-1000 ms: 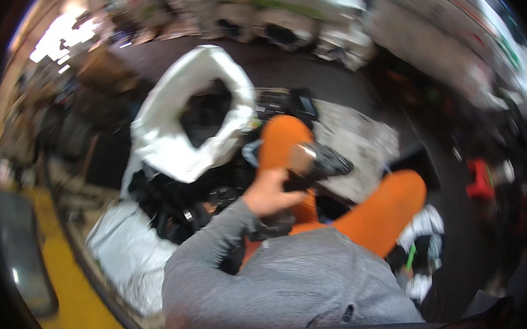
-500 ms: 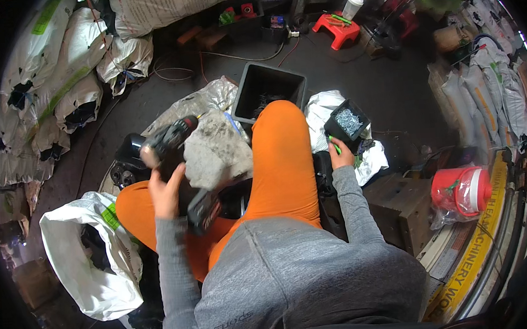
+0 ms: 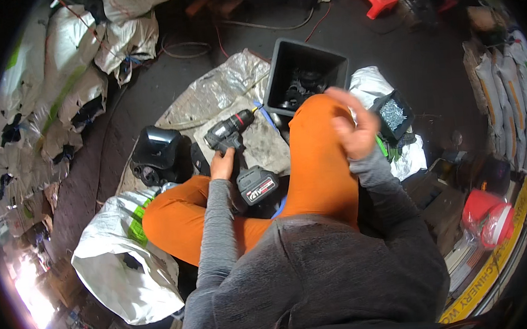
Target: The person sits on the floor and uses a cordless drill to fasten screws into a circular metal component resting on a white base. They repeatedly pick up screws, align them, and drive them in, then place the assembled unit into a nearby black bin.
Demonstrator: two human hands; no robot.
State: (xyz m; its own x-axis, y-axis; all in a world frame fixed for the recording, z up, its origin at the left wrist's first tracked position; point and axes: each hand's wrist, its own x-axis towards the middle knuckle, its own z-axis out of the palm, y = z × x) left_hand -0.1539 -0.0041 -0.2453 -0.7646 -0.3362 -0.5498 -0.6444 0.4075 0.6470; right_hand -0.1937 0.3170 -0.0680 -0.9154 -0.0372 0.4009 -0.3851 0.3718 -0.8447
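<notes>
A black cordless drill (image 3: 230, 130) with a red ring lies over a grey, stained slab (image 3: 268, 147), its chuck toward the upper right. My left hand (image 3: 222, 164) is at its handle, fingers curled against it and partly hidden; the large battery (image 3: 257, 186) faces me. Above my right knee, my right hand (image 3: 358, 127) is smeared by motion, fingers apart and nothing visible in it. Beyond that knee stands a dark square bin (image 3: 273, 79) with black parts inside. To the right, a green-handled thing (image 3: 382, 147) lies beside a black box (image 3: 407, 125) of silvery screws.
Glossy black molded parts (image 3: 154, 148) sit at the left on a sheet. An open white sack (image 3: 110, 279) stands near my left knee. Filled white sacks (image 3: 26, 88) are stacked far left. A red stool (image 3: 373, 0) is at the back, a red jug (image 3: 489, 220) at the right.
The drill has come down and right onto the slab, with my left hand at its handle. My right hand has left the green-handled thing and moved over my knee. The view has shifted.
</notes>
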